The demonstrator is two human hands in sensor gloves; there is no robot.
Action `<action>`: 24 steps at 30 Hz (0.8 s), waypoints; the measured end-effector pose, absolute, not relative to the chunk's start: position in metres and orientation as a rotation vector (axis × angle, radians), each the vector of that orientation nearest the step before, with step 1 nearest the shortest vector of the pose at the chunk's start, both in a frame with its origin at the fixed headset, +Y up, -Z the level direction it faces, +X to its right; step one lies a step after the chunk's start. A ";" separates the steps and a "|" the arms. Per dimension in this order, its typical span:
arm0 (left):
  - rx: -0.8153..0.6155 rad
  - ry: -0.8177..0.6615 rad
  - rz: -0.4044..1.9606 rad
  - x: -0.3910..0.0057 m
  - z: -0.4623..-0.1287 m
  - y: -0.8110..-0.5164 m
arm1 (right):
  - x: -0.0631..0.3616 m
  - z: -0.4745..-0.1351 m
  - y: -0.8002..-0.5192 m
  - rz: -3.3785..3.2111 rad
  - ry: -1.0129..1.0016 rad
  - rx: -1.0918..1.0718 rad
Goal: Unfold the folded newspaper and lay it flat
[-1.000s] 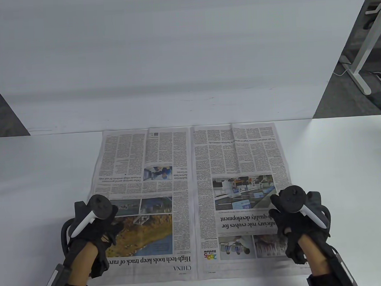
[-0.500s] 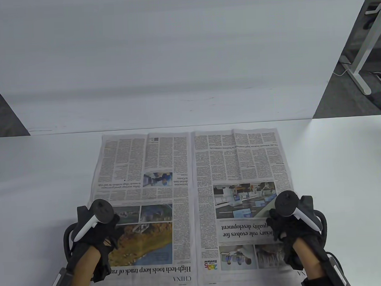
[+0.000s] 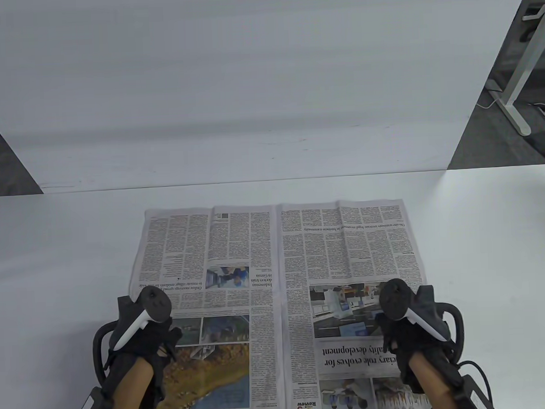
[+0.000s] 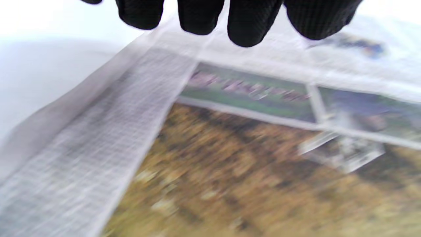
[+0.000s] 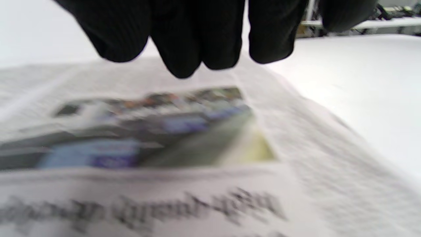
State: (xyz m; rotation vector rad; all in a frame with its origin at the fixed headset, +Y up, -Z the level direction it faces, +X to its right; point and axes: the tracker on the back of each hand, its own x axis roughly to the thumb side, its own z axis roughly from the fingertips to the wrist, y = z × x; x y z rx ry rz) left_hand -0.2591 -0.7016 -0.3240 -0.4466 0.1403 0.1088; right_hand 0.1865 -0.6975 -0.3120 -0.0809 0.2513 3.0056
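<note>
The newspaper (image 3: 275, 276) lies unfolded as a two-page spread on the white table (image 3: 54, 268), with its near edge running off the bottom of the table view. My left hand (image 3: 145, 345) rests palm-down on the left page by the orange landscape photo. My right hand (image 3: 409, 338) rests palm-down on the right page by the headline. In the left wrist view my fingers (image 4: 250, 23) hang over the paper (image 4: 230, 164) without pinching it. In the right wrist view my fingers (image 5: 184, 39) hang over the blurred page (image 5: 164, 148) the same way.
A white board (image 3: 249, 79) stands upright behind the table's far edge. A desk leg (image 3: 516, 90) and cables show on the floor at the far right. Bare tabletop lies on both sides of the paper and beyond its far edge.
The whole newspaper has slid toward me with both hands resting on it. Its far edge has drawn away from the table's back edge, and its near edge has passed out of view.
</note>
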 end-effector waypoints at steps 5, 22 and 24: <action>-0.431 -0.105 0.105 -0.176 -0.343 -0.714 | 0.107 -0.326 -0.707 2.993 0.176 0.106; -0.486 -0.217 0.060 -0.123 -0.328 -0.780 | 0.073 -0.323 -0.780 2.892 0.547 0.280; -0.491 -0.210 0.071 -0.127 -0.329 -0.780 | 0.077 -0.323 -0.781 2.882 0.534 0.266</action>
